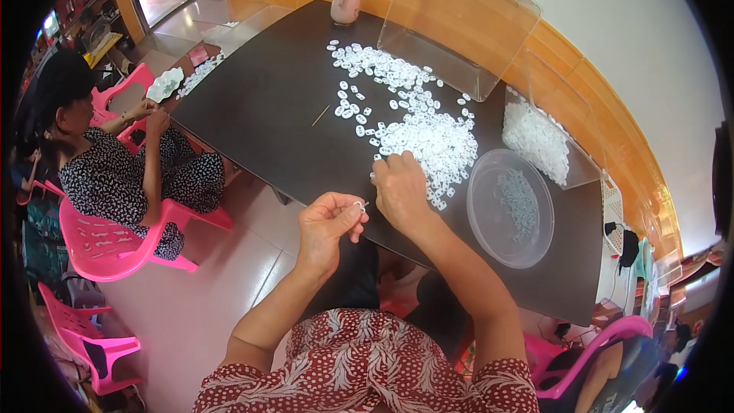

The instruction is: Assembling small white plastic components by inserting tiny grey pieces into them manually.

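Observation:
My left hand [325, 229] is raised in front of the table's near edge. Its thumb and fingers pinch a small white plastic piece [360, 207], with a thin bit sticking out beside it. My right hand [401, 190] rests at the near left side of a heap of white oval plastic pieces [432, 145], many showing two holes. Its fingers are curled down and pressed together; what is under the fingertips is hidden. Right of the heap stands a round clear plastic tub [478, 226] holding many small grey-blue parts [520, 203].
A dark table [267, 99] carries a thin stick [320, 115], a pink and white jug [346, 1] and a clear box [470, 76]. White pieces fill another clear container [535, 138] at right. A co-worker [115, 160] sits on a pink chair [115, 241] at left.

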The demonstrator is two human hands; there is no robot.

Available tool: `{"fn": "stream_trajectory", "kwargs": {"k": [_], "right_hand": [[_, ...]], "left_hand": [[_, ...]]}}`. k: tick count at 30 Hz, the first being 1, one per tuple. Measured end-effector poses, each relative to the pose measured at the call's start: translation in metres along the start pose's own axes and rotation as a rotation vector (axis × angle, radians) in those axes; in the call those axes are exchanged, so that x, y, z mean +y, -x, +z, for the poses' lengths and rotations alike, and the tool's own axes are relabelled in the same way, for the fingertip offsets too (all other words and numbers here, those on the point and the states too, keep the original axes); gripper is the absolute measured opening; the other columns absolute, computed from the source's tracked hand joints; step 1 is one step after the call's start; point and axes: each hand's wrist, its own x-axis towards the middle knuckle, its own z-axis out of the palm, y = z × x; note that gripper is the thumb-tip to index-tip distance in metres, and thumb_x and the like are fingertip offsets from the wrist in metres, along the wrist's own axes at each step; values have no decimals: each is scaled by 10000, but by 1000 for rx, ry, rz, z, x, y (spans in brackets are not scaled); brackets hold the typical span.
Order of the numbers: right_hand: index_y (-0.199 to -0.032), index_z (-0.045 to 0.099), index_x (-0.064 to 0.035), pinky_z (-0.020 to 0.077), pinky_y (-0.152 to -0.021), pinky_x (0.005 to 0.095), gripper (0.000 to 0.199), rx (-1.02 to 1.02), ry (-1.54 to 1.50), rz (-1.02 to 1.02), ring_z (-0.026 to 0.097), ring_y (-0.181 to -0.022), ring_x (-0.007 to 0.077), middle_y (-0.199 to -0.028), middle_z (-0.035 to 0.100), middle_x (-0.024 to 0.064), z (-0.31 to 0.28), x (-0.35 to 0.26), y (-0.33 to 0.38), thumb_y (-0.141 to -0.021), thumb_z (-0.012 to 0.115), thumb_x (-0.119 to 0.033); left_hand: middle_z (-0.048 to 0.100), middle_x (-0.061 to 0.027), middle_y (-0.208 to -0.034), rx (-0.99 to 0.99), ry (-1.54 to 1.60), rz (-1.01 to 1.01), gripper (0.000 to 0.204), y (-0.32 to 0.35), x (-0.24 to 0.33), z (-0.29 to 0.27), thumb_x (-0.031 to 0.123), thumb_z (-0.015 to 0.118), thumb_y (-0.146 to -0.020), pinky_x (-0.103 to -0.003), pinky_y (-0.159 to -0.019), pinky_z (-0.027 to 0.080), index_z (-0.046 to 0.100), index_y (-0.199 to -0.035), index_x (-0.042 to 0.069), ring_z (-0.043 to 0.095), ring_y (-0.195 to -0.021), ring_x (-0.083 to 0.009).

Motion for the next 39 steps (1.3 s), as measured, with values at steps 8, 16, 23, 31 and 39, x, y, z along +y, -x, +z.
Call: {"fn": "stream_trajectory", "kwargs": {"k": [8, 16, 23, 31, 39], "right_hand": [[-916, 640, -20, 453, -648, 262, 146, -105, -733, 336, 564, -710, 155, -791, 570, 71, -53, -13, 32, -771, 661, -15], [-882, 634, -27, 442, -628, 295, 136, -47, -698, 311, 548, -689, 186, -748, 565, 80, -81, -16, 56, -750, 651, -2], [-931, 622, -13, 472, -649, 241, 142, -5, -1139, 563, 558, -710, 90, -797, 581, 39, -73, -13, 74, -796, 613, 32], [-993, 611, 16, 476, -725, 230, 166, 61, -1426, 736, 584, -816, 95, -893, 622, 45, -77, -15, 75, -827, 613, 22], [-1028, 629, 14, 452, -653, 211, 203, 106, -1284, 746, 587, -783, 89, -886, 646, 49, -83, -8, 78, -826, 621, -3]], "left_hand": [[636, -95, -784, 40, -39, 59, 123, 0, 5, 12, 85, 607, -875, -225, -551, 459, 599, -928, -25, 574, -628, -116], [642, -83, -827, -11, -89, 123, 127, 15, -1, 37, 94, 604, -882, -212, -581, 453, 593, -942, -17, 573, -674, -101], [642, -87, -846, -62, -105, 189, 120, 27, -9, 48, 76, 603, -879, -218, -591, 460, 590, -938, -28, 580, -691, -108], [645, -96, -833, -84, -36, 96, 127, 26, -12, 46, 79, 607, -877, -224, -574, 470, 596, -941, -30, 592, -673, -120], [645, -66, -828, -89, -176, 114, 167, 31, -12, 51, 85, 619, -874, -190, -565, 458, 608, -1009, -12, 592, -686, -89]]}}
